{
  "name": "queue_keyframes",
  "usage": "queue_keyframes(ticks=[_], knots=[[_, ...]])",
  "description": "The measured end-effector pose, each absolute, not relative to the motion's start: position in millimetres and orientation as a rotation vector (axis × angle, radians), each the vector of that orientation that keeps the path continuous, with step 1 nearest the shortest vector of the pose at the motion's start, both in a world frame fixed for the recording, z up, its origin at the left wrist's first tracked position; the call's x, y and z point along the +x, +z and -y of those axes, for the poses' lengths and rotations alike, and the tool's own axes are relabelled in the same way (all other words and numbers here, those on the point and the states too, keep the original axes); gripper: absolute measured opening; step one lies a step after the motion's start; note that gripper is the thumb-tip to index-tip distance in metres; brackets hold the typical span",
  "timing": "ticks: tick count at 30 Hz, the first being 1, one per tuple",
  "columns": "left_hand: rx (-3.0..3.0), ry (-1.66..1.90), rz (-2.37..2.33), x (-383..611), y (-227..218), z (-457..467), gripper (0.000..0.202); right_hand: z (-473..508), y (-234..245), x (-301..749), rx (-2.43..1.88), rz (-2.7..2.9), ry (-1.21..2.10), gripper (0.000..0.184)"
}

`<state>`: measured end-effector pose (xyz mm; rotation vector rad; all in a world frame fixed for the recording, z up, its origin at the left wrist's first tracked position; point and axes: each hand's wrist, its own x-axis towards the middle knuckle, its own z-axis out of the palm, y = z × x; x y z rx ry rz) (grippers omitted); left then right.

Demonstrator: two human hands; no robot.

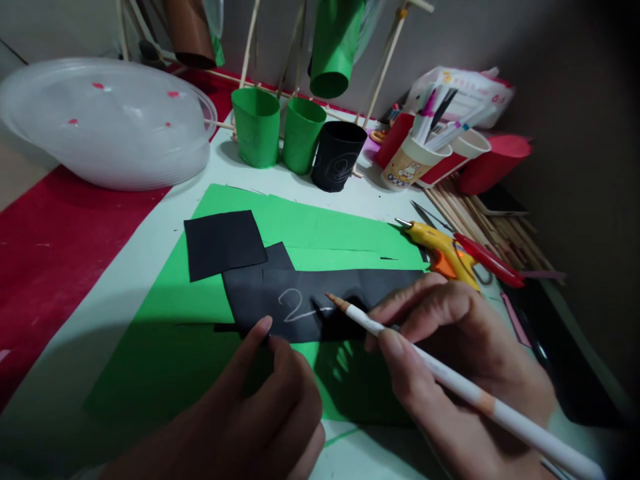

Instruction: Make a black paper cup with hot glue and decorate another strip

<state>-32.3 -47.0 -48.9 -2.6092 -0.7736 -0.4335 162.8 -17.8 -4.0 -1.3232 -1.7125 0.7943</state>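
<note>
My right hand (450, 347) grips a white pencil (440, 373), its tip just above a strip of black paper (320, 293) with a white "2" drawn on it. My left hand (260, 400) is curled, its forefinger pressing the strip's near edge. The strip lies on green paper sheets (200, 320). A separate black square (223, 243) rests on the green paper to the left.
Two green cups (256, 127) and a black cup (337, 155) stand behind the paper. A yellow glue gun (443, 250), red-handled scissors (487, 260), wooden sticks (490, 223) and a cup of pens (413, 160) lie right. Clear plastic lids (105, 120) sit back left.
</note>
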Motion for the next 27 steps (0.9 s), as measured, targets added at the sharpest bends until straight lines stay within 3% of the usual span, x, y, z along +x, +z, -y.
queue_keyframes(ticks=[8,21,27], knots=[[-2.604,-0.352,0.741,-36.9,-50.3,50.7,0.036,10.8,-7.6,152.6,-1.206,1.57,0.945,0.014],[-2.604,-0.275,0.708,-36.1,-42.8,45.8,0.028,13.4,-9.0,152.9,-1.238,1.829,0.924,0.015],[-2.58,-0.22,0.78,-33.2,-39.1,48.1,0.025,0.2,-5.3,167.5,-1.045,1.987,0.936,0.016]])
